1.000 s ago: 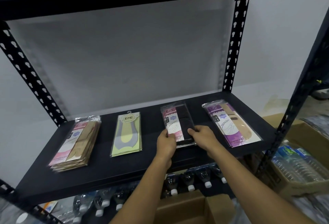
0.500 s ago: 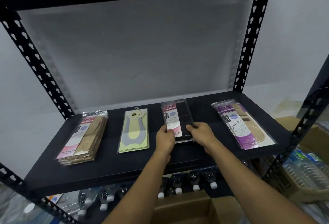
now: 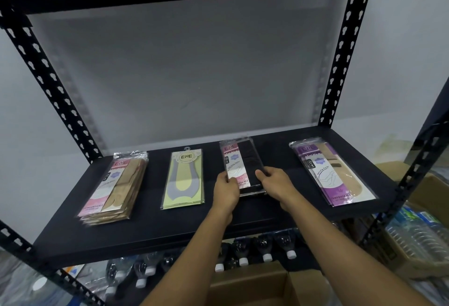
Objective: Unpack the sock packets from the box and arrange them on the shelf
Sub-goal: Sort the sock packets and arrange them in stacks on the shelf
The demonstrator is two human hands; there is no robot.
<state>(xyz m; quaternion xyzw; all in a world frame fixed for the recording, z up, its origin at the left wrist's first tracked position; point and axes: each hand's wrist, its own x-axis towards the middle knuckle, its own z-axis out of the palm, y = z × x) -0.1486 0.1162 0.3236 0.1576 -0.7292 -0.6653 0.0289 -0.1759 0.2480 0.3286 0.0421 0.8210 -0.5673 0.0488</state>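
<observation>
The black metal shelf board (image 3: 150,235) spreads wide under both my hands, and the open brown cardboard box (image 3: 252,288) sits below my forearms. My left hand (image 3: 226,190) and right hand (image 3: 277,184) each pinch one side of the near end of the clear-wrapped packet of black socks with a pink card (image 3: 243,160), which lies along the board.

The film looks slippery, so I judge an uneven push could skew it out of the row. The yellow-green and grey sock packet (image 3: 183,181) lies left of my left hand, apart. The purple-carded beige packet (image 3: 332,172) is further off to my right. There is bare board beyond my fingertips, but the front lip sits under my wrists, so a pull back risks tipping the packet off.
</observation>
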